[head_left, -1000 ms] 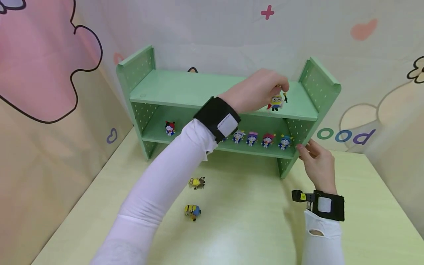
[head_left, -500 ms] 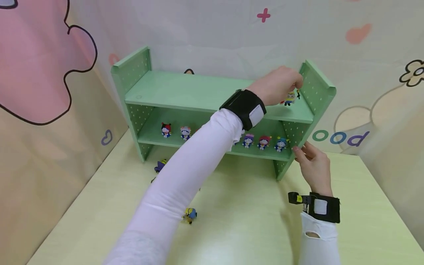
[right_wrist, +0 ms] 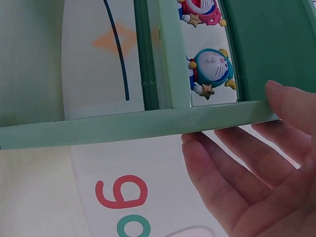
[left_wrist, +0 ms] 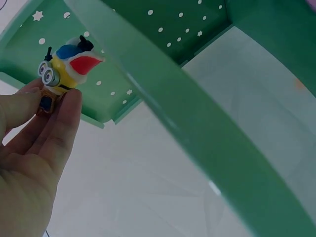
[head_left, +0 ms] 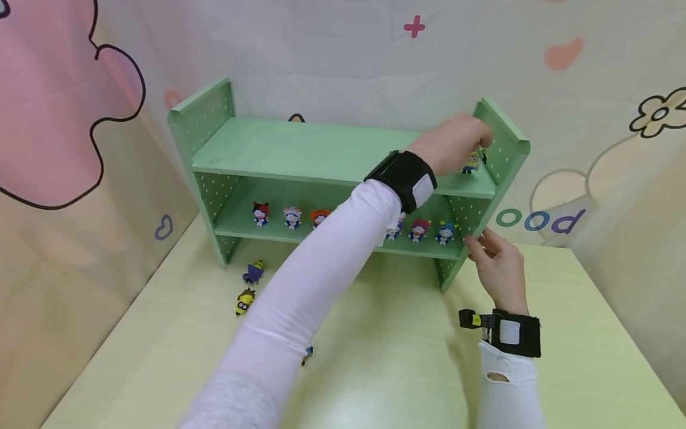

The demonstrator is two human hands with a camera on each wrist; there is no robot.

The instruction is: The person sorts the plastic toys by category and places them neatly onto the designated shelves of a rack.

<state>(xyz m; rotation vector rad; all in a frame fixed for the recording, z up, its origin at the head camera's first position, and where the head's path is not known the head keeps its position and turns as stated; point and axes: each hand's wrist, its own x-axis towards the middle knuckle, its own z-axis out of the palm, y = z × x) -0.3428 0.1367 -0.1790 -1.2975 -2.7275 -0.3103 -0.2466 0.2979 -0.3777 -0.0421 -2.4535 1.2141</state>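
My left hand (head_left: 452,143) is over the right end of the top board of a green shelf (head_left: 300,146). It pinches a small yellow minion figurine (head_left: 471,162) with goggles and a red and white garment. In the left wrist view, thumb and fingers grip a brown-gold piece on the head of this minion (left_wrist: 66,69). Whether its feet touch the board I cannot tell. My right hand (head_left: 498,268) holds the edge of the shelf's right side panel (right_wrist: 123,126), thumb on one face and fingertips on the other, as the right wrist view shows.
Several Doraemon figurines (head_left: 419,230) in coloured hats stand along the lower board, partly behind my left forearm. On the table (head_left: 386,345) lie a purple-clad minion (head_left: 253,272), a brown and yellow one (head_left: 245,301), and a mostly hidden one (head_left: 307,355). A patterned cloth hangs behind.
My left hand has carried the minion figurine rightward along the top board, near the right side panel. My right hand stays on that panel. The head view has shifted slightly.
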